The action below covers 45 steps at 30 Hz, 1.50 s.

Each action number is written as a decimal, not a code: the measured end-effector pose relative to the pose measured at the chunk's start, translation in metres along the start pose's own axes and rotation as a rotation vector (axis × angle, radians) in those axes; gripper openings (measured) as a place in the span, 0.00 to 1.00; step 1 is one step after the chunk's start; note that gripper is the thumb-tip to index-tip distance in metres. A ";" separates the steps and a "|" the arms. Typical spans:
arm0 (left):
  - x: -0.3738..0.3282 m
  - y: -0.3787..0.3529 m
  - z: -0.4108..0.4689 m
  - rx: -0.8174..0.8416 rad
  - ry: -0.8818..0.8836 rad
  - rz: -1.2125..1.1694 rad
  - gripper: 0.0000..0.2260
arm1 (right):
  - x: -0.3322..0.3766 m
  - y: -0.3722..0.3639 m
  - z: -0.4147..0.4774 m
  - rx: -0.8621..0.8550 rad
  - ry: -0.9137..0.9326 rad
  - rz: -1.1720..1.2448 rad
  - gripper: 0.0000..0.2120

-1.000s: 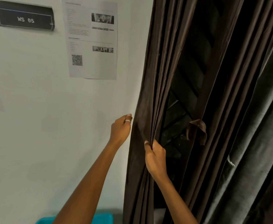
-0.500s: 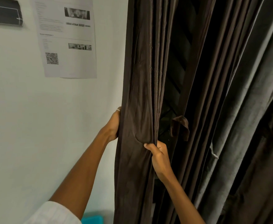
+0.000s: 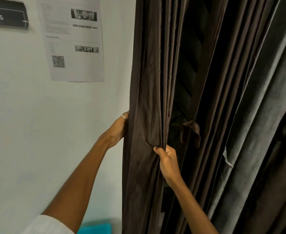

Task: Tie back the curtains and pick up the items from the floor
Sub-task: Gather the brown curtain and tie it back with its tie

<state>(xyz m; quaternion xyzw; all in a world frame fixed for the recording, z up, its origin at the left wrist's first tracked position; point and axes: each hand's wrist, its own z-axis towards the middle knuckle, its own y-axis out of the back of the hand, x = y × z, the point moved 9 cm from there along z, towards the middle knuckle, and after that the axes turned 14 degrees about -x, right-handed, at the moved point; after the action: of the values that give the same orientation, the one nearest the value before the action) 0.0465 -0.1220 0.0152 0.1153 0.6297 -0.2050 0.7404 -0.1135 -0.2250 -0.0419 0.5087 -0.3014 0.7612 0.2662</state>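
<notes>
Curtain (image 3: 149,98) folds sit pinched in the right hand's (image 3: 168,163) curled fingers at 5 o'clock; left hand (image 3: 118,129), at 8 o'clock, has fingers hidden behind the edge, grip indeterminate.

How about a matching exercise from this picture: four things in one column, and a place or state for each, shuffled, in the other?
Things:
1. left hand
2. right hand
3. paper
4. strap

Places or states:
A. hanging loose among the dark folds
B. pinching the gathered folds of the curtain
C. stuck on the wall
D. holding the curtain's edge by the wall

Pairs: 1-D, 2-B, 3-C, 4-A
</notes>
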 end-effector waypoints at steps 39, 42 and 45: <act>-0.038 -0.007 -0.065 -0.562 -0.467 0.581 0.17 | 0.028 -0.040 0.002 -0.180 0.682 -1.378 0.35; -0.040 0.008 -0.056 -0.607 -0.474 0.641 0.14 | 0.053 -0.033 -0.009 -0.203 0.749 -1.179 0.34; -0.041 0.018 -0.048 -0.637 -0.443 0.656 0.17 | 0.076 -0.023 -0.009 -0.223 0.725 -0.982 0.22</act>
<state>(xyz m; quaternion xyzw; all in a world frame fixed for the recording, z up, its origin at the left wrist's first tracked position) 0.0066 -0.0790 0.0455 0.0291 0.4195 0.2211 0.8799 -0.1282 -0.1950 0.0305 0.2663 -0.0002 0.6383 0.7222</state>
